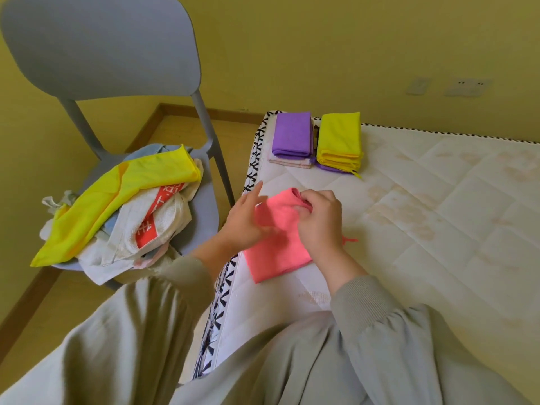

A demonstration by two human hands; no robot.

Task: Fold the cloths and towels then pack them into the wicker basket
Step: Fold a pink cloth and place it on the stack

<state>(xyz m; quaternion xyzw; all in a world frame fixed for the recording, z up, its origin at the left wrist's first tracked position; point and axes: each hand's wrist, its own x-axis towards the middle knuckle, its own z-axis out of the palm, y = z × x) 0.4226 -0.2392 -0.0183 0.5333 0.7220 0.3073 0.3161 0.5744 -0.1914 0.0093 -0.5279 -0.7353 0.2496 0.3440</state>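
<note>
one head camera looks steeply down, close over the mattress.

A pink cloth lies part-folded on the mattress near its left edge, its far corner bunched and lifted. At the mattress's far left corner sit two neat stacks side by side: a purple cloth atop pale cloths, and folded yellow cloths. Off the mattress's left edge lies a loose heap, an unfolded yellow cloth draped over a white towel with a red band.
</note>
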